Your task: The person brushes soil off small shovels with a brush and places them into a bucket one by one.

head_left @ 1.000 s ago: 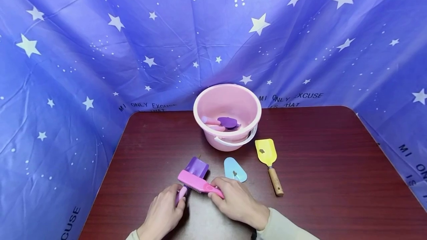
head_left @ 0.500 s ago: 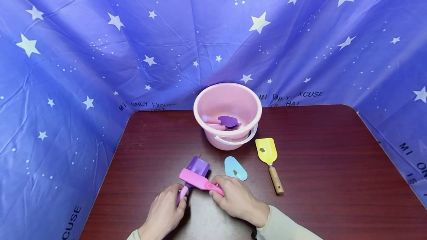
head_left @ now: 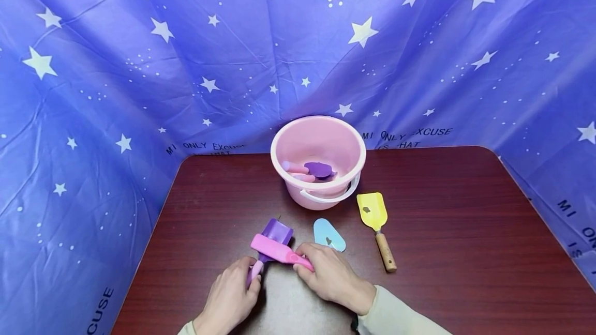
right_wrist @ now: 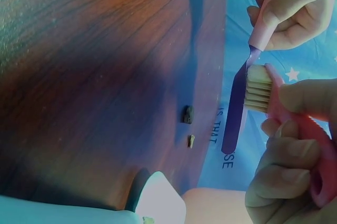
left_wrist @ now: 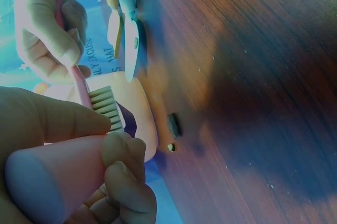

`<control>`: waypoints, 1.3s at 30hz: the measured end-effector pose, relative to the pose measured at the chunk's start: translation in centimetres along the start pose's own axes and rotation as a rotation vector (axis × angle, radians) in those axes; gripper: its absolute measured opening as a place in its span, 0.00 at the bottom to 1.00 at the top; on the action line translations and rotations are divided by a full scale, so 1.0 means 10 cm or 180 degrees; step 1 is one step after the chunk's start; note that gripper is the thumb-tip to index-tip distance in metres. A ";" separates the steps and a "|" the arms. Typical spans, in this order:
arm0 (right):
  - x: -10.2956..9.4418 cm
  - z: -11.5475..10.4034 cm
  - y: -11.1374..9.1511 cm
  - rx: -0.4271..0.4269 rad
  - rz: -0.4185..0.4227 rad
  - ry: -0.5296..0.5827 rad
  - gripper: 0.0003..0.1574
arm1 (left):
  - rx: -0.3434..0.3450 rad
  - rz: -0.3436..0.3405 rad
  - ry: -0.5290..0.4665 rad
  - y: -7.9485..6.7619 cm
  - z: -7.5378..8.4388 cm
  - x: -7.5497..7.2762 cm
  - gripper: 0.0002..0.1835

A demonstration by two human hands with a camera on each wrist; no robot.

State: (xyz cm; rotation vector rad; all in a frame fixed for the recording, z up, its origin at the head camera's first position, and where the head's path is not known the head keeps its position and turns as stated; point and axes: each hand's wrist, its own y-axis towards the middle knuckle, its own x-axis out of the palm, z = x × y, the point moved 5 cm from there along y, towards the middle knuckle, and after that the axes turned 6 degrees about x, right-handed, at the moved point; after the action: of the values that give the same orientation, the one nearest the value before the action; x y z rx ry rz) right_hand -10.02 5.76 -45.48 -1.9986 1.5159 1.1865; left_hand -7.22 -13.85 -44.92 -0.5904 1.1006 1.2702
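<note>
My left hand [head_left: 228, 291] grips the lilac handle of a small purple toy shovel [head_left: 279, 230], its blade pointing away from me. In the right wrist view the blade stands off from the tabletop. My right hand [head_left: 332, 278] holds a pink brush [head_left: 270, 247] by its handle, laid across the shovel. Its pale bristles [right_wrist: 258, 89] face the blade and are right at its surface. A light blue shovel [head_left: 325, 231] lies just beyond my right hand, which hides its handle. On the table under the purple shovel are a dark clump [right_wrist: 188, 114] and a smaller pale bit [right_wrist: 191, 140].
A pink bucket [head_left: 316, 198] with a white handle stands behind, holding a purple tool [head_left: 318, 170] and pink handles. At the right lies a yellow shovel [head_left: 372, 212] with a wooden handle and a dark bit on its blade. A starry blue curtain [head_left: 242, 56] surrounds the table's far side.
Over the first half second the brush shifts slightly right and away from me and tilts, so its bristles drop out of sight in the head view. Since then both hands stay nearly still.
</note>
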 end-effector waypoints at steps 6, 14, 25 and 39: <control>-0.01 0.01 0.00 0.0055 -0.0039 0.0009 0.08 | 0.0002 -0.0011 -0.0013 0.00 0.00 0.01 0.10; -0.01 0.02 0.00 0.0042 -0.0025 0.0027 0.08 | -0.0001 -0.0024 -0.0014 0.00 0.01 0.01 0.10; -0.02 0.02 0.00 0.0090 0.0000 0.0020 0.08 | -0.0017 -0.0059 -0.0011 0.00 0.02 0.01 0.11; -0.05 0.07 0.03 0.0214 -0.0011 0.0047 0.08 | -0.0018 -0.0041 -0.0020 -0.01 0.02 0.01 0.11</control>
State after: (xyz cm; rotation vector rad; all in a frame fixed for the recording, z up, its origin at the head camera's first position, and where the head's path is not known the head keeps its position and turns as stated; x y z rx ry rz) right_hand -10.64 6.42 -45.47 -1.9695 1.5382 1.1068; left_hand -7.10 -13.66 -44.91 -0.5964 1.0867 1.2636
